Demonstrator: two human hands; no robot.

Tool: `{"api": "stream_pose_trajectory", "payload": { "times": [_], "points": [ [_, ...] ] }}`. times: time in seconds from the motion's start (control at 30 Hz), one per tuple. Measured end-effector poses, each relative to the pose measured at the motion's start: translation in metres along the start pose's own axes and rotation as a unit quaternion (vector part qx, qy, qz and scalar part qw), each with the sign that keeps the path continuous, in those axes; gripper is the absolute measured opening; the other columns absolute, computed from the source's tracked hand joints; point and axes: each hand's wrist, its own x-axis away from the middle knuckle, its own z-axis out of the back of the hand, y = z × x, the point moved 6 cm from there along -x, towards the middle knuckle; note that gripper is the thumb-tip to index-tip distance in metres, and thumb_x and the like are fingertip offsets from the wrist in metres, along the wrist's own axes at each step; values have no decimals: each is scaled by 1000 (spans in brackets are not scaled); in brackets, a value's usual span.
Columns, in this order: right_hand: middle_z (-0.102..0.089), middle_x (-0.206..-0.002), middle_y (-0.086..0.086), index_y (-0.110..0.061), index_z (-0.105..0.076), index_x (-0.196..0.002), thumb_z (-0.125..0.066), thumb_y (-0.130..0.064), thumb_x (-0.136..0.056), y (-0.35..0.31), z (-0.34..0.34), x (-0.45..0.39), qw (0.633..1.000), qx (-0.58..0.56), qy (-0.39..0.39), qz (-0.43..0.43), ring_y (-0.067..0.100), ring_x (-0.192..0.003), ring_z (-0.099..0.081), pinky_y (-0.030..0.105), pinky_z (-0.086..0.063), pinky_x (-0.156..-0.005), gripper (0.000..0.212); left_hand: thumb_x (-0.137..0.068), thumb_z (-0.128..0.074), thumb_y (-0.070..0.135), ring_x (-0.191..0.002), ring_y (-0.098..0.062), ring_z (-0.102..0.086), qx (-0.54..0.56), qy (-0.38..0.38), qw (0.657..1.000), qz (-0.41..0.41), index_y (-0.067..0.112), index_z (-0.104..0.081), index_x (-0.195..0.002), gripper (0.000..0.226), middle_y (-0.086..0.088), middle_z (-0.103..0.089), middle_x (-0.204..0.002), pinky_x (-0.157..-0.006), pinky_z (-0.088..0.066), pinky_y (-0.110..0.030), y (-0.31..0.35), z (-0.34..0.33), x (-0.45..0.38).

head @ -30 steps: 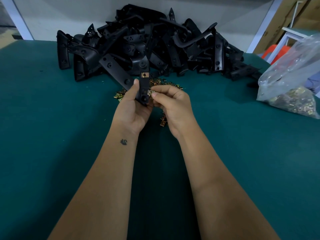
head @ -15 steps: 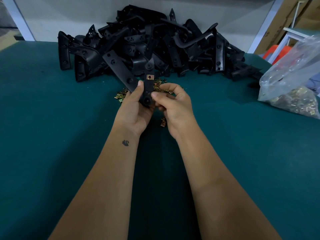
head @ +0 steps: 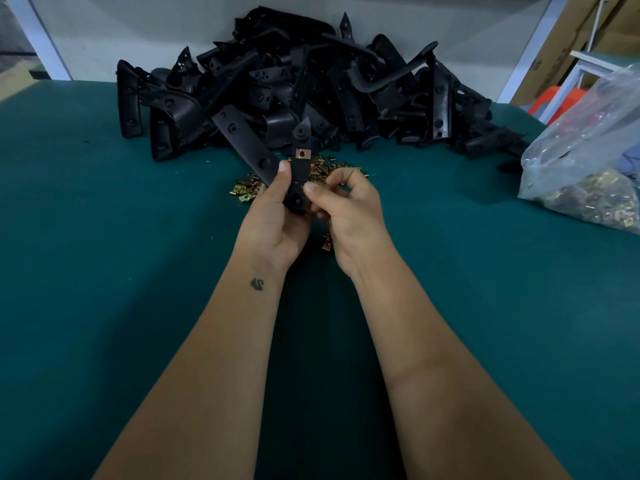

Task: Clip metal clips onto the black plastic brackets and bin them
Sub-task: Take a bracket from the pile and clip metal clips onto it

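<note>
Above the green desk (head: 104, 271), the left hand (head: 273, 226) grips a black bracket (head: 300, 168) upright, thumb along its left edge, fingers wrapped behind. One copper-coloured clip (head: 302, 153) already sits on the bracket's upper part. The right hand (head: 349, 216) pinches the bracket's lower end between thumb and curled fingers (whether a clip is under them cannot be told). Loose clips (head: 247, 192) lie just beyond, before the bracket heap (head: 311, 81); a clip bag (head: 588, 161) rests right.

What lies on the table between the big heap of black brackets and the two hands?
In the head view, a scatter of loose metal clips lies on the green table between the bracket heap and the hands, partly hidden behind the held bracket.
</note>
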Motion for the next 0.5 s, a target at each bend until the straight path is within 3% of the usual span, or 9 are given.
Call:
{"api": "stream_pose_trajectory", "payload": {
  "times": [0.1,0.2,0.5],
  "points": [
    [-59,-63,-6,-18,-45,-76,-68,4,-84,2,-2,-1,1000,-19,-10,-4,4,-54,-51,16,-43,-53,33,-101,-54,26,-63,-16,-60,1,2,1000,6,10,-56,-104,16,-4,-63,-76,-56,-51,-24,-1,0,2],
    [-59,-59,-8,-18,-43,-75,-67,6,-84,2,-2,-2,999,-30,-18,-11,5,-52,-51,17,-43,-53,35,-100,-55,25,-56,-14,-59,-1,5,1000,9,9,-52,-108,18,-5,-62,-73,-53,-50,-24,0,0,3],
    [-57,-59,-5,-19,-39,-71,-68,6,-83,-2,0,0,999,-30,-29,-28,7,-53,-51,19,-41,-55,40,-99,-57,25,-60,-17,-61,4,1,1000,18,9,-47,-118,27,-8,-61,-85,-55,-52,-25,-2,1,3]
  ]
}}
